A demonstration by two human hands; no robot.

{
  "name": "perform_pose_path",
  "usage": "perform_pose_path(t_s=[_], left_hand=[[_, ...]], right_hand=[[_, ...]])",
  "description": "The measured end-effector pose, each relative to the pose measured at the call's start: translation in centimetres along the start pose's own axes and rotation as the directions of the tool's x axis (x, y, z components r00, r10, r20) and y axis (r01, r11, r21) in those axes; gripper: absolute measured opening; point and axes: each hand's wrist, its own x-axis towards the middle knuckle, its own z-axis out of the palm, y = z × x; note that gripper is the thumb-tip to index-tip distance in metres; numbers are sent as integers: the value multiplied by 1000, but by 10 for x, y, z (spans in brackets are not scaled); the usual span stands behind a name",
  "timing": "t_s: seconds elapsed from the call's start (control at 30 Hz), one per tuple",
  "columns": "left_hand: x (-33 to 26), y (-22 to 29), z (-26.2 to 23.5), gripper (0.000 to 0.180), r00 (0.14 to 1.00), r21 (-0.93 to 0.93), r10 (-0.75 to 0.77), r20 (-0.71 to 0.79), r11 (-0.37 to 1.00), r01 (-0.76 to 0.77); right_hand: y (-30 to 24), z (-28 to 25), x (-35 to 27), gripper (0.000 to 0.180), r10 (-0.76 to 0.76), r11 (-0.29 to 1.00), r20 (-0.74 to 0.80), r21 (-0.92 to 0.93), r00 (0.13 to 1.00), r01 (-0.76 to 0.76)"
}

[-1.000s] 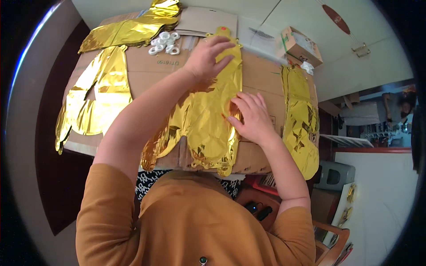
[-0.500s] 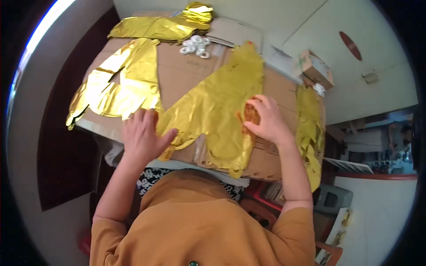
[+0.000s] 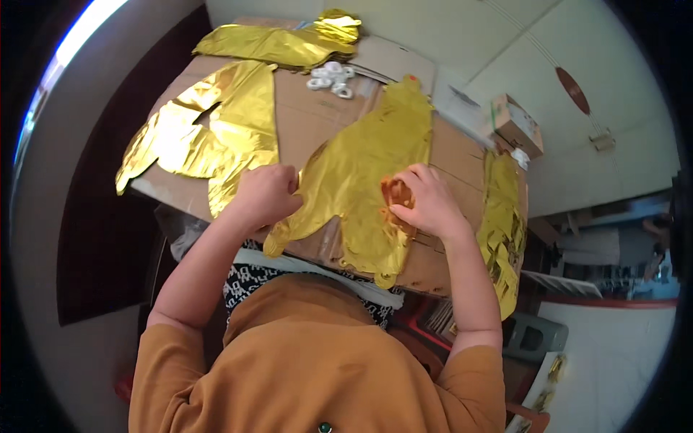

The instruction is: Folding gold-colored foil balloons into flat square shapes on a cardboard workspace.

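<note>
Find the centre foil (image 3: 361, 162) lying mostly flat on the cardboard (image 3: 299, 115), between the left foil (image 3: 242, 133) and the right foil (image 3: 498, 234), with narrow end away and two lobes toward the near side. Places right hand (image 3: 433, 206) at the right edge of the centre foil, thumb and fingertips set apart around a creased, orange-tinted patch; cannot tell from this view whether pinching or merely resting. Curls left hand (image 3: 266, 193) at the opposite edge, next to the left foil, fingers bent toward the palm; cannot tell whether clenched on foil or free of it. Note on the far side a cluster of white rings (image 3: 332, 76), left of the narrow end; a foil stack (image 3: 271, 45) beyond the left foil; a box (image 3: 517, 128) beyond the right foil.
</note>
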Motion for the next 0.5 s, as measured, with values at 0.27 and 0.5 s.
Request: perform_pose_path(t_s=[0.27,0.5], left_hand=[[1,33,-27,20,986,-351,169,-16,922,-163],[20,74,13,21,817,-895,541,200,439,-72]], right_hand=[[2,1,2,53,11,1000,16,-15,1000,-11],[12,5,3,41,-48,994,-21,-103,999,45]])
